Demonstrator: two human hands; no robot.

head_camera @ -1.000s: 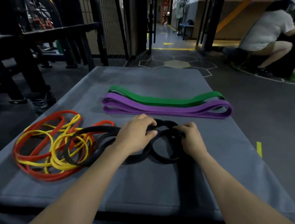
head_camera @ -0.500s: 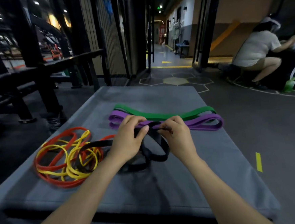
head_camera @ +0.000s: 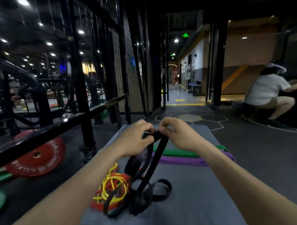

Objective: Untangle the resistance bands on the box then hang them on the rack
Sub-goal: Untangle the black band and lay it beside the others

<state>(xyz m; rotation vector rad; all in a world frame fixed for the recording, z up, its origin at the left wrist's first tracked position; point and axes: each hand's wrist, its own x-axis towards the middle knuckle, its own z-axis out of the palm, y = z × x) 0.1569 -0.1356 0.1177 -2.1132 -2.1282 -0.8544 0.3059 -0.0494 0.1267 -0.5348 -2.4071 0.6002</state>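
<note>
Both hands are raised above the grey box, and each grip is closed on the top of the black band: the left hand pinches it on one side, the right hand pinches it just beside. The band hangs from them in two strands down to the box, where its lower loops still lie twisted together. Those loops touch and overlap the red and yellow bands, heaped just left of the black band's lower end.

The likely trouble is that a further lift would drag the thin bands up with it, or pull the twist tighter, since the black loops appear threaded through the heap. The green band and purple band lie flat behind the black band, apart from the tangle. Which dark frame is the rack cannot be told.
</note>
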